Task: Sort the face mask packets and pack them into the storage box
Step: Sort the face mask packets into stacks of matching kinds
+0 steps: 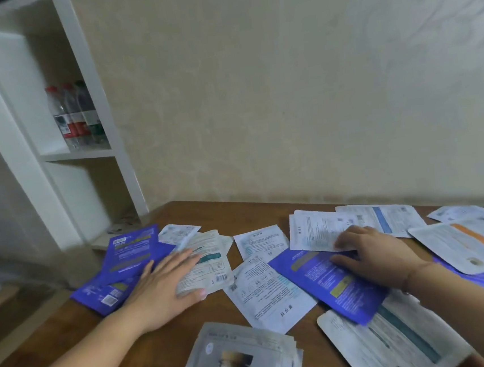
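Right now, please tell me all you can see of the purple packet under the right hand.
The purple packet is a flat, glossy sachet with small white print and a yellowish label patch. It lies tilted on the wooden table, overlapping white packets beneath it. The right hand rests on its upper part, fingers spread, not gripping.

we see table (72,341): brown wood, smooth, faint sheen, grain visible. purple packets (132,253): foil-like plastic film, slight gloss, printed. white packets (265,295): smooth film, near matt, printed text. grey packet stack (240,358) at near edge: silvery film, soft gloss. we note packet with orange stripe (465,244): pale matt film. wall (285,90): cream, matt, faintly textured covering. shelf unit (55,157): white, smooth, painted or laminated, we cannot tell which. bottles (76,116) on shelf: clear glossy plastic, coloured labels.
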A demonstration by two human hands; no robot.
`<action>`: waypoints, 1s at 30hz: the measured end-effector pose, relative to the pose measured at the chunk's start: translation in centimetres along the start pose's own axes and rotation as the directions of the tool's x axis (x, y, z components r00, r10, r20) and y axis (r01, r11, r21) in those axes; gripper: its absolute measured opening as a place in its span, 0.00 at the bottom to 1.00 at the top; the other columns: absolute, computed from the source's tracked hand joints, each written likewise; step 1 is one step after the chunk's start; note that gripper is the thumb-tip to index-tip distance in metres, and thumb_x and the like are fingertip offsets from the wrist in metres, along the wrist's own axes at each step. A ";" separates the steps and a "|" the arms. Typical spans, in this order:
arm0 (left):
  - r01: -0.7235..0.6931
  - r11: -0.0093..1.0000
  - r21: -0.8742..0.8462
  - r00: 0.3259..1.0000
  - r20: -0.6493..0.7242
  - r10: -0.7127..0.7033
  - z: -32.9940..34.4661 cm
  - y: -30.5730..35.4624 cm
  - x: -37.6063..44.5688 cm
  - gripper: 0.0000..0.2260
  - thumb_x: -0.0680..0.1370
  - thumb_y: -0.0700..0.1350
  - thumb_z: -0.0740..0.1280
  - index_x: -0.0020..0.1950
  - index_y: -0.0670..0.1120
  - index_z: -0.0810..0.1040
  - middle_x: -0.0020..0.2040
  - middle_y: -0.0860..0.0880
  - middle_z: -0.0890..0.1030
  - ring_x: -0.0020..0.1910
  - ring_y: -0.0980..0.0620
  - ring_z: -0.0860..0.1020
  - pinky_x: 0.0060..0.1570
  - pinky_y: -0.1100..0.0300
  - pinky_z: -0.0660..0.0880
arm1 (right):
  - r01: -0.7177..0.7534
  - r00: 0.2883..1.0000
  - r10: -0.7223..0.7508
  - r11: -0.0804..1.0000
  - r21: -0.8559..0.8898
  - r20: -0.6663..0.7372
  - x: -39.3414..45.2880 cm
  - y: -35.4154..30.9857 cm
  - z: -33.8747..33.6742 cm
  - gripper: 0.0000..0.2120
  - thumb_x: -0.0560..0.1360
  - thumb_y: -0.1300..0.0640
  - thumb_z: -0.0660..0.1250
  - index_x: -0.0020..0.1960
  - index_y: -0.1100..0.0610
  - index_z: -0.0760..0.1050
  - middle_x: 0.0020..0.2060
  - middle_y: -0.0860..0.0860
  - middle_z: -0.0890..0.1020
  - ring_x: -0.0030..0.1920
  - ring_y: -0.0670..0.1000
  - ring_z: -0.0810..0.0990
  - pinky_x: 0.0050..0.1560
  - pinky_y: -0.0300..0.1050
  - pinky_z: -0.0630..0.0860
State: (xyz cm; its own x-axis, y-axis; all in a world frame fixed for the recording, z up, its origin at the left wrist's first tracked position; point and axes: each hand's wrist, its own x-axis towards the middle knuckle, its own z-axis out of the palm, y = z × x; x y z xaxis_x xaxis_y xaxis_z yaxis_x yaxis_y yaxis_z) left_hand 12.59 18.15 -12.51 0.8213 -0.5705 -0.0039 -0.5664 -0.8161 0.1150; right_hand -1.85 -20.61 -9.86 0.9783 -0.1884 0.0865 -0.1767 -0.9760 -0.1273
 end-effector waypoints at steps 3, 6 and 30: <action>-0.025 1.000 0.012 0.999 -0.045 0.025 -0.1 0.0 -0.1 0.48 0.59 0.84 0.38 0.76 0.68 0.50 0.76 0.67 0.44 0.77 0.62 0.42 0.76 0.44 0.39 | -0.080 0.996 0.072 0.978 -0.191 -0.048 -1.8 2.2 -0.3 0.25 0.76 0.30 0.51 0.69 0.37 0.64 0.62 0.44 0.71 0.65 0.49 0.69 0.63 0.49 0.67; -0.043 0.999 0.022 0.995 -0.087 0.045 -0.1 0.1 -0.2 0.47 0.60 0.83 0.37 0.76 0.68 0.54 0.75 0.68 0.45 0.76 0.62 0.40 0.75 0.41 0.36 | -0.125 0.991 0.120 0.989 -0.076 -0.065 -4.4 4.8 -1.0 0.18 0.75 0.33 0.56 0.56 0.40 0.75 0.60 0.42 0.69 0.66 0.49 0.67 0.66 0.47 0.66; 0.084 0.948 -0.306 0.840 -0.490 -0.233 -1.7 3.7 -6.2 0.16 0.78 0.48 0.69 0.64 0.45 0.78 0.71 0.45 0.72 0.72 0.43 0.66 0.69 0.43 0.64 | 0.304 0.915 -0.363 0.908 -0.288 -0.176 -15.8 6.4 -1.1 0.09 0.75 0.48 0.62 0.45 0.49 0.80 0.45 0.45 0.84 0.46 0.48 0.84 0.33 0.44 0.81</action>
State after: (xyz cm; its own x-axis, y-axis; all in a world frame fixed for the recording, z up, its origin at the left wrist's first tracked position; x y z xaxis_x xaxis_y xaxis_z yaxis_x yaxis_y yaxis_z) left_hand 5.56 18.81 -10.35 0.8555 -0.2439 0.4567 -0.4468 -0.7936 0.4131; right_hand -18.55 -23.99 -10.93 0.9402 0.1622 0.2995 0.1059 -0.9750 0.1955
